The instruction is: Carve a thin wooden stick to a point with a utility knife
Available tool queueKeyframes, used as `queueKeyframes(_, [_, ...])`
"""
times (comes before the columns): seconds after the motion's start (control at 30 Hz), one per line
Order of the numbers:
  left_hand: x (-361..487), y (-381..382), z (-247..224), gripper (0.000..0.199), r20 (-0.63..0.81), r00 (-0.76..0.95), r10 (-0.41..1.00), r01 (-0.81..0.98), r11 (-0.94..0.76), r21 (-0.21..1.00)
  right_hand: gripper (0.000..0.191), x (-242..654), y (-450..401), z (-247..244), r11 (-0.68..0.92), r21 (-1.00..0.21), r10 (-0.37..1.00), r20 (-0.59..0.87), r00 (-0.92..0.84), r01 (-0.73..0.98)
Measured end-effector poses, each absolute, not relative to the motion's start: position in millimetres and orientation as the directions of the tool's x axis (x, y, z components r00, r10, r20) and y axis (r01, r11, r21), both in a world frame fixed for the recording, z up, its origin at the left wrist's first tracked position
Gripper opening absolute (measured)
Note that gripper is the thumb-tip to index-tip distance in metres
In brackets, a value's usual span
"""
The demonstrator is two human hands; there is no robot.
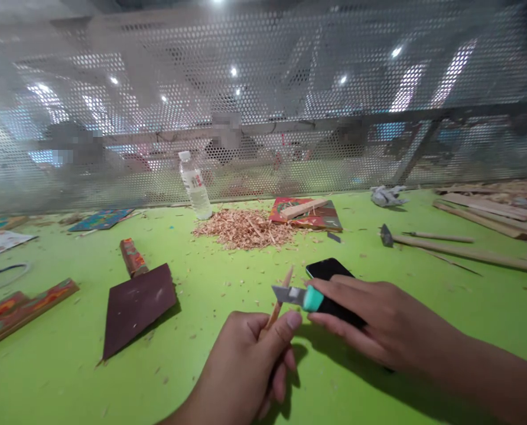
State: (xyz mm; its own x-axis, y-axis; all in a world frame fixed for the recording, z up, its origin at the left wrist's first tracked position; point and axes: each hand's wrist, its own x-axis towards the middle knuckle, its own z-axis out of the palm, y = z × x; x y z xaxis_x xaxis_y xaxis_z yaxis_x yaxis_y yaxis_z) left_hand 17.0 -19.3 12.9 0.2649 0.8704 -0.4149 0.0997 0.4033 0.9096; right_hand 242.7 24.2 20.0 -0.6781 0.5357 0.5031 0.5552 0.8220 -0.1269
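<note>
My left hand is closed around a thin wooden stick, whose tapered tip points up and away from me. In my right hand is a utility knife with a black and teal handle. Its blade lies across the stick just above my left thumb. Part of the handle is hidden under my fingers. Behind the right hand a black smartphone lies on the green table, partly covered by that hand.
Wood shavings are heaped beside a water bottle. Dark sandpaper and painted wood pieces lie left. A hammer, crumpled paper and wood strips lie right. A perforated metal screen borders the table's back.
</note>
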Motion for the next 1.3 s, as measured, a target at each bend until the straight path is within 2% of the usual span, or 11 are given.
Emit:
queueKeyframes(0.1, [17.5, -19.3, 13.0, 0.062, -0.402, 0.276, 0.873, 0.098, 0.391, 0.915, 0.036, 240.2, 21.6, 20.0, 0.834, -0.162, 0.534, 0.484, -0.694, 0.528])
queueKeyframes(0.27, [19.0, -18.4, 13.8, 0.062, -0.398, 0.262, 0.879, 0.104, 0.384, 0.918, 0.040, 239.8, 21.9, 20.5, 0.818, -0.028, 0.499, 0.532, -0.684, 0.575])
queueKeyframes(0.47, [17.9, -17.8, 14.8, 0.065, -0.401, 0.252, 0.881, 0.108, 0.386, 0.916, 0.039, 239.1, 25.6, 18.9, 0.802, 0.018, 0.497, 0.534, -0.684, 0.597])
queueKeyframes(0.67, [15.8, -19.6, 13.0, 0.063, -0.427, 0.258, 0.867, 0.133, 0.405, 0.904, 0.040, 258.3, 42.6, 31.2, 0.613, 0.063, 0.551, 0.681, -0.483, 0.788])
queueKeyframes(0.77, [16.0, -20.9, 12.2, 0.060, -0.418, 0.255, 0.872, 0.125, 0.400, 0.908, 0.036, 260.6, 43.4, 34.2, 0.638, 0.061, 0.516, 0.706, -0.485, 0.767])
queueKeyframes(0.9, [16.8, -21.7, 11.4, 0.058, -0.397, 0.263, 0.880, 0.102, 0.383, 0.918, 0.033, 250.4, 36.3, 27.7, 0.749, -0.013, 0.530, 0.612, -0.587, 0.663])
queueKeyframes(1.07, [16.6, -22.2, 9.9, 0.058, -0.370, 0.267, 0.890, 0.073, 0.364, 0.929, 0.039, 237.5, 25.1, 18.2, 0.822, -0.076, 0.528, 0.471, -0.706, 0.564])
queueKeyframes(1.17, [16.2, -22.0, 10.8, 0.059, -0.346, 0.274, 0.898, 0.072, 0.339, 0.938, 0.039, 232.9, 20.9, 17.7, 0.853, -0.114, 0.500, 0.456, -0.736, 0.509])
queueKeyframes(1.3, [16.2, -20.7, 13.4, 0.061, -0.378, 0.258, 0.889, 0.099, 0.365, 0.926, 0.041, 231.2, 20.2, 19.3, 0.840, -0.083, 0.504, 0.483, -0.716, 0.536])
